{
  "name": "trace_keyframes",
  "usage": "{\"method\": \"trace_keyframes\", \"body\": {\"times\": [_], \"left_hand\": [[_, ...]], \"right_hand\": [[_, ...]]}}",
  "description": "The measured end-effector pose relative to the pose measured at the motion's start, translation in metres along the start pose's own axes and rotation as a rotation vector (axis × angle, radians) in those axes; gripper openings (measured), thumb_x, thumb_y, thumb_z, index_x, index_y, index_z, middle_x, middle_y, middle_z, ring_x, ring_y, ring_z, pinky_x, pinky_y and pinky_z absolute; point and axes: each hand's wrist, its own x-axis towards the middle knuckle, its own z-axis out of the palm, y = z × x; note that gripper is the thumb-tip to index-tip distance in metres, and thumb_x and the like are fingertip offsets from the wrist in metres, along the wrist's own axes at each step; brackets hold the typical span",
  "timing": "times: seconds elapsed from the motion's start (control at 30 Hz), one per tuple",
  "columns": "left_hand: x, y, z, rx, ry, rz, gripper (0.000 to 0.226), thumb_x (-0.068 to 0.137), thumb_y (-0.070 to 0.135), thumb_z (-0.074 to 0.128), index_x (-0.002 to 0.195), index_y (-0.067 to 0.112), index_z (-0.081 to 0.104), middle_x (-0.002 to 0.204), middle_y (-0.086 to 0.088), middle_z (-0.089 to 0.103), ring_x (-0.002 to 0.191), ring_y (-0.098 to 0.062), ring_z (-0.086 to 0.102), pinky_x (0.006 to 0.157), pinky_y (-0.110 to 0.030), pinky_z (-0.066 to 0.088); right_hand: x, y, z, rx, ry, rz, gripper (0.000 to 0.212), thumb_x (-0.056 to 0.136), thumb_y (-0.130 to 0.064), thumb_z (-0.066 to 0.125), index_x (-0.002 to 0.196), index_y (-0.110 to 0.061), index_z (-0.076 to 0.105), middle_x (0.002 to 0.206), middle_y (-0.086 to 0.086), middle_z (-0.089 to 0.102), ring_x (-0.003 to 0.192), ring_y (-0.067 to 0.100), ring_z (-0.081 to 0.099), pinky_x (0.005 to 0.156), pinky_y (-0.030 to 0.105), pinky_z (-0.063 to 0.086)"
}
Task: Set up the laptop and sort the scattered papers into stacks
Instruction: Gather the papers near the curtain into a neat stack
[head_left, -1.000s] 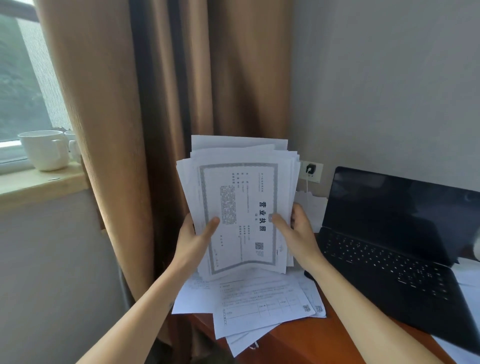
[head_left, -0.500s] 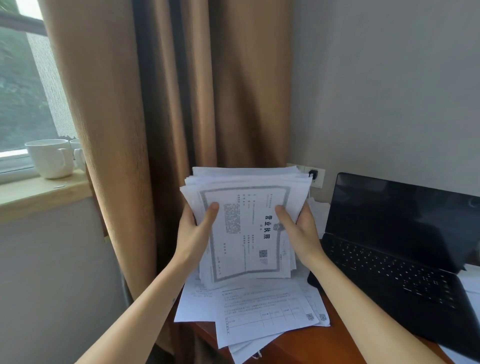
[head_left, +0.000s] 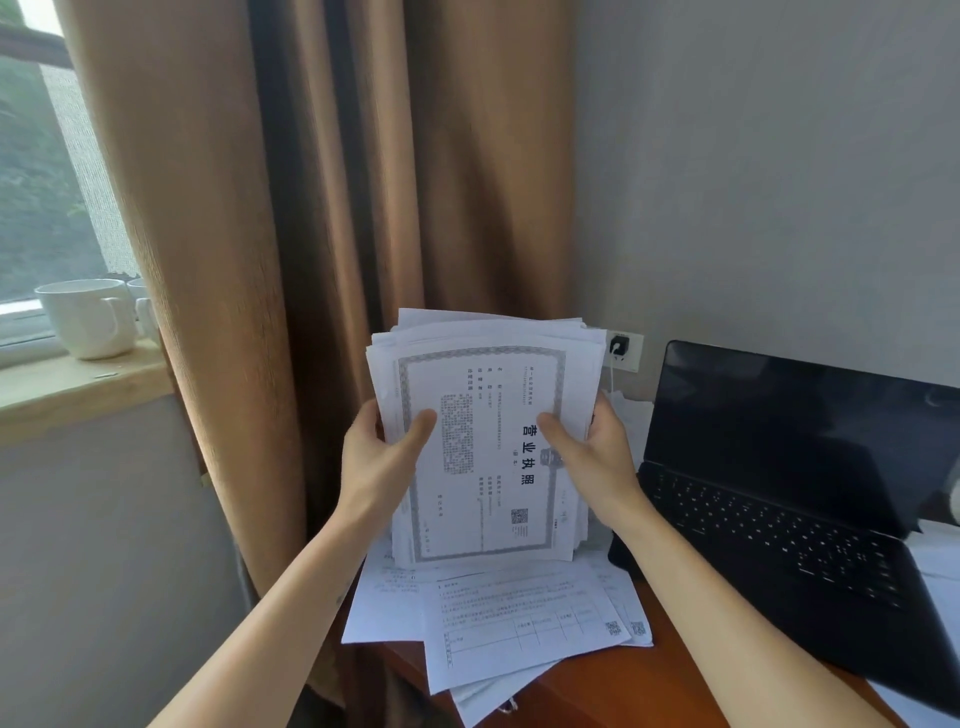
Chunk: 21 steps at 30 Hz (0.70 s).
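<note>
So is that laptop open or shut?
Open: the laptop has its dark screen raised above the visible keyboard.

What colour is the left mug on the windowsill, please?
The round ceramic mug is plain white; head view shows it.

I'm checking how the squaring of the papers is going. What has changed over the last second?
The paper stack, gripped at its sides by the left hand and right hand, dropped toward the loose sheets on the desk, then rose slightly. Nothing was let go. The open laptop, the loose sheets and the mug stayed put.
</note>
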Motion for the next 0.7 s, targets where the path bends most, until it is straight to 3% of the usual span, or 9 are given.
{"method": "trace_keyframes", "body": {"times": [0.1, 0.17, 0.37, 0.53, 0.7], "left_hand": [[-0.004, -0.013, -0.008, 0.024, -0.105, -0.109, 0.049, 0.086, 0.035, 0.082, 0.13, 0.023, 0.063, 0.122, 0.003, 0.074, 0.105, -0.021, 0.075, 0.095, -0.053, 0.06], [-0.009, -0.02, -0.01, 0.043, -0.169, -0.186, 0.062, 0.079, 0.043, 0.084, 0.133, 0.026, 0.059, 0.123, 0.003, 0.074, 0.106, -0.02, 0.074, 0.097, -0.053, 0.059], [-0.008, -0.03, -0.014, 0.144, -0.357, -0.254, 0.041, 0.088, 0.035, 0.079, 0.126, 0.028, 0.066, 0.119, 0.009, 0.076, 0.109, -0.017, 0.074, 0.104, -0.054, 0.055], [-0.019, -0.03, -0.022, 0.124, -0.298, -0.153, 0.027, 0.095, 0.026, 0.075, 0.12, 0.024, 0.066, 0.116, 0.008, 0.076, 0.105, -0.017, 0.074, 0.098, -0.049, 0.059], [-0.04, -0.037, -0.048, 0.027, -0.338, -0.336, 0.06, 0.072, 0.049, 0.076, 0.122, 0.019, 0.064, 0.107, 0.002, 0.078, 0.102, -0.022, 0.075, 0.102, -0.05, 0.055]], "right_hand": [[0.0, -0.001, -0.002, -0.002, -0.008, 0.021, 0.037, 0.094, -0.009, 0.069, 0.127, -0.021, 0.057, 0.116, -0.008, 0.073, 0.107, 0.009, 0.07, 0.093, 0.038, 0.059], [0.0, -0.001, -0.003, -0.002, -0.01, 0.032, 0.036, 0.094, -0.01, 0.069, 0.127, -0.019, 0.058, 0.117, -0.006, 0.073, 0.108, 0.011, 0.069, 0.095, 0.041, 0.058], [0.007, -0.004, -0.002, 0.003, 0.001, 0.04, 0.036, 0.095, -0.011, 0.068, 0.129, -0.017, 0.059, 0.119, -0.002, 0.073, 0.109, 0.016, 0.07, 0.097, 0.048, 0.056], [0.015, -0.008, -0.002, 0.053, -0.004, 0.068, 0.035, 0.095, -0.01, 0.069, 0.129, -0.016, 0.062, 0.121, -0.001, 0.073, 0.112, 0.02, 0.069, 0.096, 0.046, 0.056], [0.021, -0.004, 0.012, 0.131, -0.037, 0.236, 0.028, 0.093, -0.004, 0.07, 0.119, -0.014, 0.066, 0.113, 0.002, 0.076, 0.1, 0.018, 0.073, 0.08, 0.031, 0.061]]}}
